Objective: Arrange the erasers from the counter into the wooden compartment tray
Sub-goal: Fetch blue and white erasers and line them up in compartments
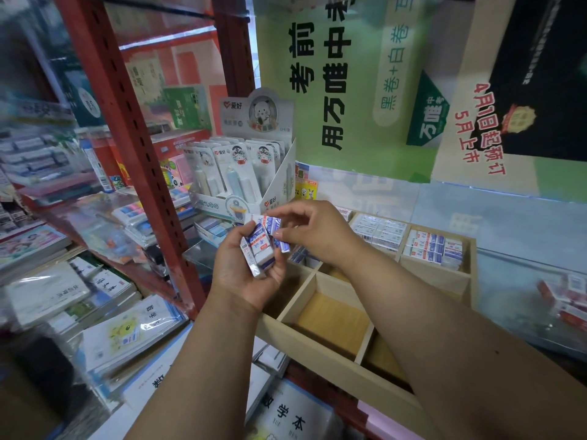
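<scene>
**A stationery shop**

This is a stationery and book shop. At 9 o'clock a red steel rack (133, 147) holds shrink-wrapped workbooks (47, 293) and packs of stationery. At 12 o'clock a cardboard display box (251, 173) stands full of carded goods, all alike. Behind it, from 12 to 2 o'clock, hangs a green poster (346, 90) printed with large Chinese characters and sale dates. At 3 o'clock a wooden tray (336, 354) holds rows of boxed erasers (432, 246).
</scene>
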Tool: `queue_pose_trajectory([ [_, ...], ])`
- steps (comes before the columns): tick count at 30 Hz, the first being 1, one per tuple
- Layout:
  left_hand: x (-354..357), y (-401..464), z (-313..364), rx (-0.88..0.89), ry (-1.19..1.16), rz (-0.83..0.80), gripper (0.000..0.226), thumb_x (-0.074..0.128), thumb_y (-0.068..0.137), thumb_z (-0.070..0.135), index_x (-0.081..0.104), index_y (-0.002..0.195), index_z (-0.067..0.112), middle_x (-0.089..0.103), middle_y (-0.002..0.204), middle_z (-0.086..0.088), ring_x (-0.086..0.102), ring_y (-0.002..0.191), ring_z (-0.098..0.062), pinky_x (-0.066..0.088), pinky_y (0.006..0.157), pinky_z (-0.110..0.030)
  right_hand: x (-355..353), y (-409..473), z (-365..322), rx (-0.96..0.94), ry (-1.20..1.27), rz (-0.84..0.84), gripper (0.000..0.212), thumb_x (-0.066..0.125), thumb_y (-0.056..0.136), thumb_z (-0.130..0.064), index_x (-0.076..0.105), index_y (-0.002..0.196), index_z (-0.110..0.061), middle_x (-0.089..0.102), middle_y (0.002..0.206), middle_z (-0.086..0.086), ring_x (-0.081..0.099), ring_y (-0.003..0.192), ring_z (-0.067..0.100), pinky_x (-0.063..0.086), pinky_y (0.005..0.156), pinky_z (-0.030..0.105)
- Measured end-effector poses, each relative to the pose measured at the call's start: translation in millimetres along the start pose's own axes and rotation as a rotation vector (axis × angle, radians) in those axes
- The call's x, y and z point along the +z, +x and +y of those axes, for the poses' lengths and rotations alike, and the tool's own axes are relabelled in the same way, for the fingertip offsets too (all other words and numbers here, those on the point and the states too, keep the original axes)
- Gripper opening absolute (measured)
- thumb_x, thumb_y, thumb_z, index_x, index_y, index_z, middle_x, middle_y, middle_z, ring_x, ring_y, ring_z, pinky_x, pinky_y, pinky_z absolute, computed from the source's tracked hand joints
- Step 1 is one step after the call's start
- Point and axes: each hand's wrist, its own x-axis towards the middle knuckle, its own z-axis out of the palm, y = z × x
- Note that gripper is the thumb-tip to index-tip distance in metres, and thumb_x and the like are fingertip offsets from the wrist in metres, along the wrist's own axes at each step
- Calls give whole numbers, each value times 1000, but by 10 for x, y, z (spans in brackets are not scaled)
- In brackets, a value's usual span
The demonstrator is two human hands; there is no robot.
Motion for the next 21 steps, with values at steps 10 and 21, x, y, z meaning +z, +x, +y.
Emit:
queue_pose_trajectory([
  [10, -10, -11, 4, 55, -43, 29, 22, 51, 72, 22, 58, 83, 4, 61, 91, -13, 67, 76, -30, 48, 39, -17, -298, 77, 152, 219, -129, 320, 22, 75, 77, -4, 74, 98, -10, 66, 82, -2, 60, 71, 9, 48, 65, 22],
  [21, -44, -3, 11, 64, -66, 24, 71, 48, 68, 21, 46, 137, 7, 57, 128, -18, 71, 75, -30, 48, 40, -17, -159, 125, 210, 302, -714, 128, 22, 70, 83, -15, 70, 105, -10, 68, 105, 8, 61, 93, 23, 44, 76, 26],
])
